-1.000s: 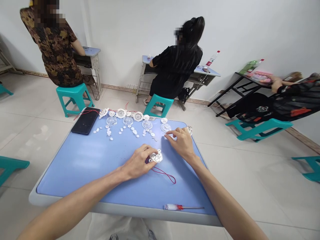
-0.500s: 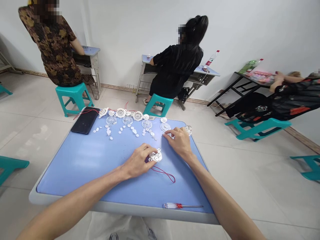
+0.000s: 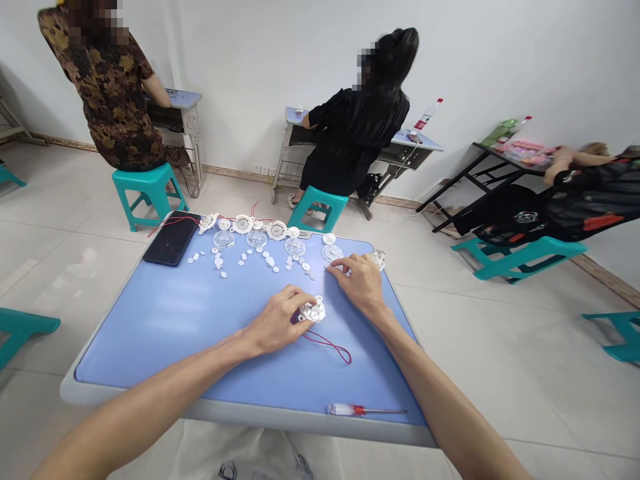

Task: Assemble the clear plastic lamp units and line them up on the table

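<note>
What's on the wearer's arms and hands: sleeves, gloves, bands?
Nothing visible. The left forearm and right forearm are bare, with no sleeves in view. The left hand and right hand are ungloved, and neither wrist shows a watch or band.

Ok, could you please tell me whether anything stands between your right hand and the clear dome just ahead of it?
Nothing visible does: the right hand sits right beside the clear plastic dome, though I cannot tell whether they touch.
</note>
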Tool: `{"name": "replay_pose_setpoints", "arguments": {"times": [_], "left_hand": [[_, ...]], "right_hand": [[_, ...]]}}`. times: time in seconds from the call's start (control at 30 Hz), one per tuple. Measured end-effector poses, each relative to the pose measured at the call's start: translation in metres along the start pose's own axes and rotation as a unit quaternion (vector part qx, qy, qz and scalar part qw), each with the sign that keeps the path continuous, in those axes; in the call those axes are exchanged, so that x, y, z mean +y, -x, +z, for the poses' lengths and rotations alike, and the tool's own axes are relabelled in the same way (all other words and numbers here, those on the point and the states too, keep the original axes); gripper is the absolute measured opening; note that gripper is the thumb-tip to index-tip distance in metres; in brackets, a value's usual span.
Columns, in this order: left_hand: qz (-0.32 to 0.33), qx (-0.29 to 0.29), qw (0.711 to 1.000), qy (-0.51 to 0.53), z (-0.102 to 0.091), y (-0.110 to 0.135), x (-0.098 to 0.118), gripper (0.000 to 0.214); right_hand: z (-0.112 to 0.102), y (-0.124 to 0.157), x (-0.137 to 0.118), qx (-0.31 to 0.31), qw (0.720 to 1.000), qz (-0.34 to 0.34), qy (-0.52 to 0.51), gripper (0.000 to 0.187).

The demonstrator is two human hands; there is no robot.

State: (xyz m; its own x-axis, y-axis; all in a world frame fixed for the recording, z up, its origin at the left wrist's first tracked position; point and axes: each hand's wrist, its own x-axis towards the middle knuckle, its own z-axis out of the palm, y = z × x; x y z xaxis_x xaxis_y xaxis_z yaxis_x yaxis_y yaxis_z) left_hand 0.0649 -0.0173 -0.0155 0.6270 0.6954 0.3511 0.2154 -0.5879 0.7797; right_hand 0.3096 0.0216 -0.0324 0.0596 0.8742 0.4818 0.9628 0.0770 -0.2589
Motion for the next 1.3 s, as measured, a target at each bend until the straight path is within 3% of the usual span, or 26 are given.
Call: {"name": "replay_pose_setpoints", "arguments": {"times": [0.33, 0.67, 1.3], "left_hand": [[-0.001, 0.003, 1.000, -0.002, -0.0003, 0.0001, 0.0005, 0.032], [0.000, 0.001, 1.000, -0.004, 0.0000, 0.0005, -0.0003, 0.031], [-0.004, -0.004, 1.000, -0.003, -0.0008, 0.0002, 0.0013, 0.029]], "right_hand": [[-0.0022, 0.0014, -0.0010, 0.008, 1.000, -0.014, 0.006, 0.022], [-0.0022, 0.0004, -0.0074, 0.025, 0.993, -0.102, 0.054, 0.019], [-0.0031, -0.0009, -0.0079, -0.012, 0.995, -0.085, 0.047, 0.021]]}}
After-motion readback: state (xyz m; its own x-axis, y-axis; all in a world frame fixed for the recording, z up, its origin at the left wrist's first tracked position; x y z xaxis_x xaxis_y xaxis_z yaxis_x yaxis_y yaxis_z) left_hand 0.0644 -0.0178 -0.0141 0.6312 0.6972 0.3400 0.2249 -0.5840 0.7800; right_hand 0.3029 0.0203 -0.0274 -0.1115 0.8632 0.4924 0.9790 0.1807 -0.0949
